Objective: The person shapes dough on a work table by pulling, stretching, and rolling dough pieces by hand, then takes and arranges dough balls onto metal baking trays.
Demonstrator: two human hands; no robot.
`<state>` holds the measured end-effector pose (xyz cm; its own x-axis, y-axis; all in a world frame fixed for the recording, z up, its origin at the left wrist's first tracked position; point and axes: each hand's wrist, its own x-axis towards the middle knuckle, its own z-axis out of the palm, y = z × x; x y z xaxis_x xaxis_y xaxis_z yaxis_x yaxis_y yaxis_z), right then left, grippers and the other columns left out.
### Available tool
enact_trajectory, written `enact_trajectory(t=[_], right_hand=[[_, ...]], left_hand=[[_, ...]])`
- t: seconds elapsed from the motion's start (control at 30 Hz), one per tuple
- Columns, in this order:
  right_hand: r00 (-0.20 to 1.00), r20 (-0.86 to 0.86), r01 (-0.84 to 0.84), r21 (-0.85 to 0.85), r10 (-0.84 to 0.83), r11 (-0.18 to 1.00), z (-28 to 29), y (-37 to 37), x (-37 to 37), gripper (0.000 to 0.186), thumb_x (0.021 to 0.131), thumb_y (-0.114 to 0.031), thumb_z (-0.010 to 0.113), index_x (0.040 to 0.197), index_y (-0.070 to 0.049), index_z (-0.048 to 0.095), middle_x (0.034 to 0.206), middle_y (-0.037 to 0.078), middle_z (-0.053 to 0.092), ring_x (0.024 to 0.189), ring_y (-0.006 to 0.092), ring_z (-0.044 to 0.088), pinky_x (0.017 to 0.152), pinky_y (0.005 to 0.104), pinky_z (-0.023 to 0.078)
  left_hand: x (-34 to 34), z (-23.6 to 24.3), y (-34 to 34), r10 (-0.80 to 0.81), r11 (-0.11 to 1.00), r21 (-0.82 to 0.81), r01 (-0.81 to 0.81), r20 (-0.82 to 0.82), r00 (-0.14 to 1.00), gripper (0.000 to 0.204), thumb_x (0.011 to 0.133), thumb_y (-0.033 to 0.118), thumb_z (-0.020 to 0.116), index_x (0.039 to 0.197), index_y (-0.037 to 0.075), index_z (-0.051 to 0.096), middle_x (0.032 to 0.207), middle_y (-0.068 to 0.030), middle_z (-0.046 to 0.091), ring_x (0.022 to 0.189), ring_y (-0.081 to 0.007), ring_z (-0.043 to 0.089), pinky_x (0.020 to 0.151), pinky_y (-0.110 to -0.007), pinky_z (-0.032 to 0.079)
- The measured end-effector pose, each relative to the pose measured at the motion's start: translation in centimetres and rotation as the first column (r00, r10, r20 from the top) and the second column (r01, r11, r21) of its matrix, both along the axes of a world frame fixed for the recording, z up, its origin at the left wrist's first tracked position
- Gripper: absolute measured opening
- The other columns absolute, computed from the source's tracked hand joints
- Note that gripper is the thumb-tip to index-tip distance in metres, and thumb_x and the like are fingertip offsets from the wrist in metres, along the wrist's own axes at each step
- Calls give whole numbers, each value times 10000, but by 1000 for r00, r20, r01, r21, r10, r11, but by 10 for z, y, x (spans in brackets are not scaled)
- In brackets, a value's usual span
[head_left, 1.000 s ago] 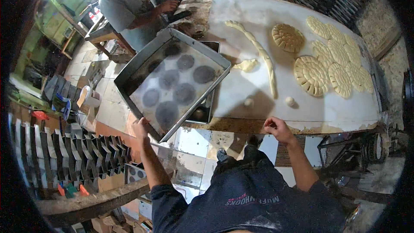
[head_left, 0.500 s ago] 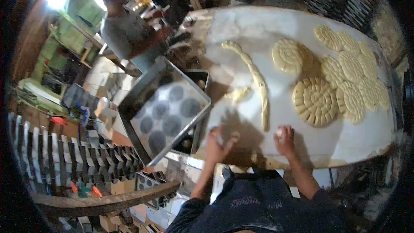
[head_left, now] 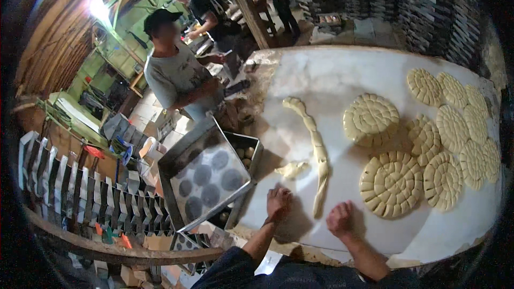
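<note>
My left hand [head_left: 279,203] is closed over the pale worktable [head_left: 300,80], just below a small irregular scrap of dough [head_left: 293,169]. To its right, my right hand [head_left: 341,218] is also closed, near the lower end of a long rope of dough [head_left: 316,144]. What either set of curled fingers holds, if anything, is hidden. A large coiled round of dough with notched edges [head_left: 391,184] lies to the right of my right hand. Behind it is another thick round [head_left: 371,120].
Several flatter coiled rounds [head_left: 452,128] cover the table's right side. A deep metal tray with dark round marks [head_left: 217,163] overlaps another tray holding balls [head_left: 256,152] at the left edge. A person in a grey shirt [head_left: 176,75] stands behind the trays. Curved wooden rail [head_left: 134,257] at lower left.
My head view has tilted up, so the table sits lower in the picture. My left hand has gone from spread fingers to curled ones. My right hand stays closed near the dough rope.
</note>
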<state>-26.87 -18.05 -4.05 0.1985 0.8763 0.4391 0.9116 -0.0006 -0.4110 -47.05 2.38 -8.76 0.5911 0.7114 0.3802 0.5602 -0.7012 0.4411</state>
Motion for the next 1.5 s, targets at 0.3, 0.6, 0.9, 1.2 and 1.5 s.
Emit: enact_trajectory(t=[0.3,0.6,0.9,1.2,1.5], right_hand=[[992,-64,-118,-90,113,989,-17,-32,18,103,700,-72,610,714,-33,515,784,145,533,828,341,547,952,472,440],[938,-230,243,-89,-257,966,-21,-5,-67,77,825,-43,518,894,-11,533,924,154,538,920,362,530,1047,562,314],[770,-316,73,-820,-555,568,49,8,-35,215,902,-173,543,889,7,658,867,180,664,821,236,652,751,370,487],[649,-398,-605,246,648,757,167,207,-321,242,764,-28,679,990,-14,593,1021,151,612,930,274,629,795,361,505],[774,-296,-507,241,560,828,125,188,-300,160,749,-57,675,894,-20,620,906,132,618,912,308,612,888,426,477]], left_hand=[[-60,-20,-6,88,621,-727,292,435,896,302,876,213,560,1155,123,636,1259,-126,575,1244,-304,460,1042,-422,364],[-16,5,-53,-240,883,-364,296,191,952,278,799,134,601,1063,48,618,943,-153,621,942,-342,559,867,-415,439],[-194,143,-18,-139,688,-658,308,297,945,344,866,113,628,1196,36,571,1062,-192,627,1018,-357,594,863,-429,460],[-357,180,55,318,920,-50,-389,-486,814,339,789,230,707,1106,118,668,1024,-105,695,983,-282,647,850,-445,450],[-353,193,62,235,926,-181,-332,-413,880,603,750,204,752,1283,40,523,1284,-226,530,1113,-403,561,929,-442,468]])
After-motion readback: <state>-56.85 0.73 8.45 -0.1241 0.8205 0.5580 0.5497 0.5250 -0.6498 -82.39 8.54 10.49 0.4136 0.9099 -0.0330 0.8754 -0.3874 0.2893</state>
